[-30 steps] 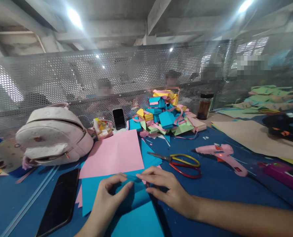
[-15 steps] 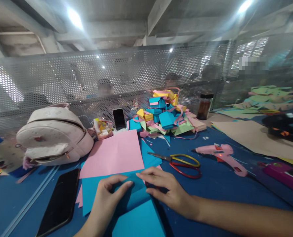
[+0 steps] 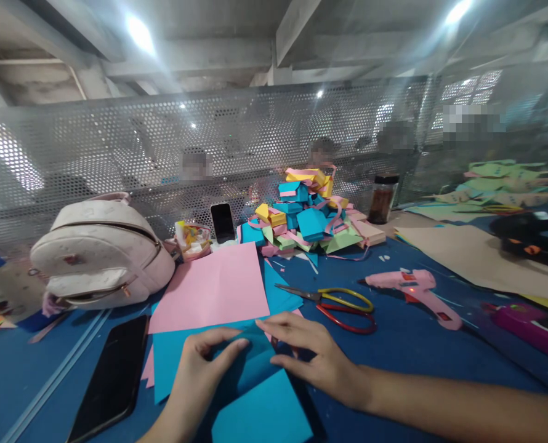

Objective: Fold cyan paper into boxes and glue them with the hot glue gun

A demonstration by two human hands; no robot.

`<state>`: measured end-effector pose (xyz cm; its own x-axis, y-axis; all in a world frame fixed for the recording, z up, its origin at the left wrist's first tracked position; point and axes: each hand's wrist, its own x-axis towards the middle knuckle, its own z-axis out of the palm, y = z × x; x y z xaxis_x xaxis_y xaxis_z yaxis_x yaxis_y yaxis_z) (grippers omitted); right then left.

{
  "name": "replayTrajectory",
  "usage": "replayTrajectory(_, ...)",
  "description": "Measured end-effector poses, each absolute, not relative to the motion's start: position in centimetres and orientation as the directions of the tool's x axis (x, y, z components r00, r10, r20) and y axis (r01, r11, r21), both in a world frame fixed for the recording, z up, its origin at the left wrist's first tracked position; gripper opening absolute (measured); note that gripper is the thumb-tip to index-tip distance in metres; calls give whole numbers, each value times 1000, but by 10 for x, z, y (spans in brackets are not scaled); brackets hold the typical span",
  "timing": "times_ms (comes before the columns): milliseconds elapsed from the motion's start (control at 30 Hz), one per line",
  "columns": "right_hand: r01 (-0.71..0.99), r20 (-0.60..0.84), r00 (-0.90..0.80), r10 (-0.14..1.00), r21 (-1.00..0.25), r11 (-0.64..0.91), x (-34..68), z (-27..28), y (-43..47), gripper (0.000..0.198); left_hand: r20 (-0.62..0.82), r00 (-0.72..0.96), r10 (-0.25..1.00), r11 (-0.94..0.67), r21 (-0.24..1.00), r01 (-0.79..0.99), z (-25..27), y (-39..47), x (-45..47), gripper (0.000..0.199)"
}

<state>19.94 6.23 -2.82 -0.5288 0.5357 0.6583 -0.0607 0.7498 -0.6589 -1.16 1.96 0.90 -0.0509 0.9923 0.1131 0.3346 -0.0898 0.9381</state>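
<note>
Between my two hands is a folded piece of blue paper [image 3: 250, 369], its lower panel [image 3: 262, 411] tilted toward me. My left hand [image 3: 209, 357] pinches its left side with thumb and forefinger. On the right edge, my right hand [image 3: 308, 354] grips it between thumb and fingertips. Under and behind it lie a flat blue sheet [image 3: 172, 357] and a pink sheet [image 3: 218, 283]. Scissors [image 3: 334, 304] with one yellow and one red handle rest just beyond my right hand. A pink glue gun [image 3: 407, 286] with a small lit red light lies further right.
A pile of folded paper boxes [image 3: 306, 215] stands at the back, beside a dark-lidded jar [image 3: 383, 200]. To the left are a white backpack [image 3: 103, 255] and a black phone [image 3: 112, 372]. Beige sheets [image 3: 463, 252] lie at right. A perforated metal screen [image 3: 246, 135] closes off the far side.
The near panel of the blue paper has tipped and shifted slightly to the right. Both hands keep nearly the same place and grip.
</note>
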Motion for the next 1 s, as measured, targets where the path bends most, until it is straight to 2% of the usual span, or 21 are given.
replayTrajectory(467,-71,644,-555,527,-668,741,199,-28,62,46,152,-25,988,-132,918,373,4,18,-10,14)
replayTrajectory(700,-72,640,-548,538,-677,732,198,-28,62,43,171,91,981,-194,897,398,8,15,-8,13)
replayTrajectory(1000,-49,611,-531,587,-714,698,198,-28,62,47,140,42,989,-145,908,394,8,14,-8,22)
